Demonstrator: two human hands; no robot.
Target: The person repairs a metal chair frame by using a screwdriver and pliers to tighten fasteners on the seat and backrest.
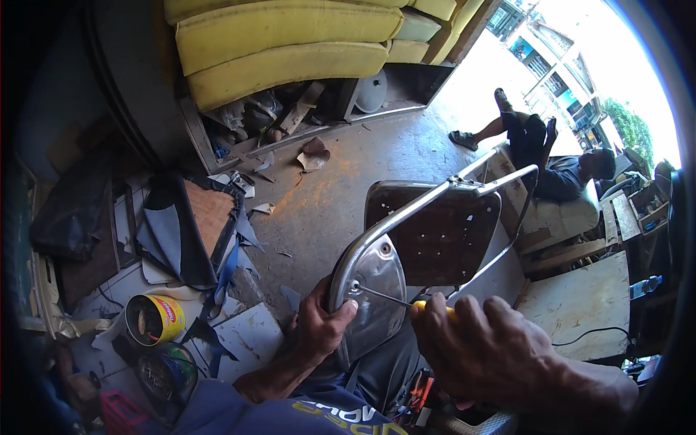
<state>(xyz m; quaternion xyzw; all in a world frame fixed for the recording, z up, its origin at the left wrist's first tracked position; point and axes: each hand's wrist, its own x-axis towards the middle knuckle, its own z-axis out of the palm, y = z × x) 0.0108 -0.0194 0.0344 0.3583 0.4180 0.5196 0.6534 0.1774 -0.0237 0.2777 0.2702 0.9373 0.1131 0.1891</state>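
A metal folding chair frame [408, 216] with a curved tube rests in front of me, a rounded shiny metal plate [373, 326] at its near end and a dark brown panel [435, 232] at the far end. My left hand [326, 322] is closed on the near curved edge, thumb on the plate. My right hand [482, 341] is wrapped round the yellow handle of a screwdriver [384, 296], whose tip is at a fastener on the plate. Tools [420, 391] with orange handles lie below my hands.
Yellow pads [283, 58] sit on a shelf at the back. A person [558, 174] reclines on a padded seat at the right. Fabric scraps [170, 232] and a yellow can [167, 319] are at the left. A board [583, 297] and plastic bottle [645, 286] are beside my right arm.
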